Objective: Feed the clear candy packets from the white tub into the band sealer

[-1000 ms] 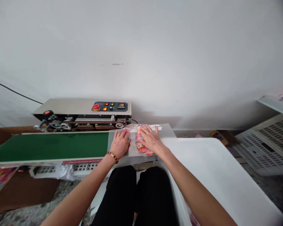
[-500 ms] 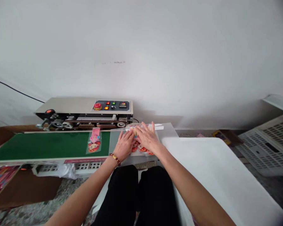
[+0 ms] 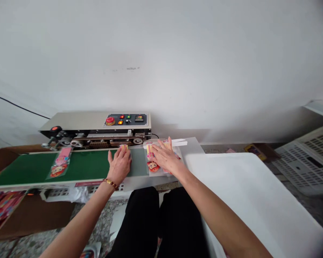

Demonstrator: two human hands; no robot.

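Observation:
My left hand is over the near end of the green conveyor belt, its fingers together and bent over a small clear packet with a yellow part showing at the top. The palm hides most of that packet. To the right, my right hand lies with spread fingers on several clear packets with a red-haired cartoon figure and pink lettering. These packets rest on the grey plate at the belt's end. Another packet, with a pink strip, lies farther left on the belt.
Behind the belt stands a sealing machine with a red button and lit display. A white table is at right, beside white plastic crates. A cardboard box with colourful packets sits below left.
My left hand has moved left from the pile onto the belt with a packet under it. The packet on the belt has travelled left towards the rollers. My right hand stays on the pile.

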